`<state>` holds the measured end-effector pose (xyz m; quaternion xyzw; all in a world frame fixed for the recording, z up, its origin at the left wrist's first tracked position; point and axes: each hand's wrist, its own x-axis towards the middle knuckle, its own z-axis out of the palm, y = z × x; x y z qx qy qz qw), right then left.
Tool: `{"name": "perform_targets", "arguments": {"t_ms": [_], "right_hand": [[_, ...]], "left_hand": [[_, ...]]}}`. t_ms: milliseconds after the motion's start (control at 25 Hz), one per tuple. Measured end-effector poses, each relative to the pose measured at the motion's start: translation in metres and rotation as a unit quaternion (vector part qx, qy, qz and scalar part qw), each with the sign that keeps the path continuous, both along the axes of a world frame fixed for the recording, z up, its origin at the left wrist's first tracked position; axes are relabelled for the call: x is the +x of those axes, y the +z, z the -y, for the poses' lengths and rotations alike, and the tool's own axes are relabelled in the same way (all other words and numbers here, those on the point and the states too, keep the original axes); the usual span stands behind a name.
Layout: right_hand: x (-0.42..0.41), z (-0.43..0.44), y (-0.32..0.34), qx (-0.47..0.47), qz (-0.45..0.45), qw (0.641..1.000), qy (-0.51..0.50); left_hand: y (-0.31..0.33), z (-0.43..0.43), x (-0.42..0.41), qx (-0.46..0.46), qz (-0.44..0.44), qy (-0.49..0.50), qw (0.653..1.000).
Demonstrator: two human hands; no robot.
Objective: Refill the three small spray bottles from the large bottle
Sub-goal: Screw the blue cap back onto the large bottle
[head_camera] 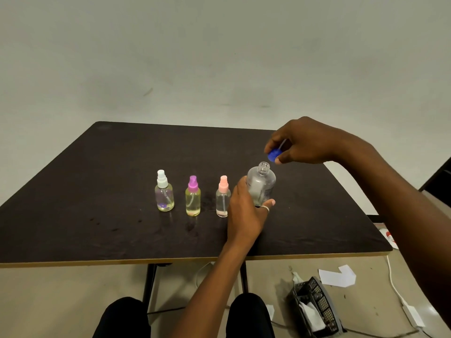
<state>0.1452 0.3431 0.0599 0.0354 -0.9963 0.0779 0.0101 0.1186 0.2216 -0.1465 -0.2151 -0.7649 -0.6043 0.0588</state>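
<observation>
Left hand [246, 211] clamped round large bottle [261, 184], mid-table toward right edge, neck open. Right hand [305, 145] pinches blue cap [273, 154] just above neck. Set cap aside. Spray bottles [192, 196] in row at left, tops on: unscrew one, then pour slowly.
</observation>
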Motion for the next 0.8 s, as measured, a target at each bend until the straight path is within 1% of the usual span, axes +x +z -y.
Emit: {"name": "perform_targets", "arguments": {"t_ms": [320,520,800], "right_hand": [[-0.009,0.006,-0.008,0.027,0.030,0.999,0.035],[-0.010,0.005,-0.007,0.038,0.041,0.998,0.038],[-0.012,0.002,-0.007,0.060,0.064,0.995,0.043]], "left_hand": [[0.007,0.001,0.003,-0.020,0.004,0.008,1.000],[0.011,-0.006,0.003,-0.027,0.036,-0.014,0.999],[0.011,-0.012,0.003,-0.028,0.038,-0.027,0.999]]}}
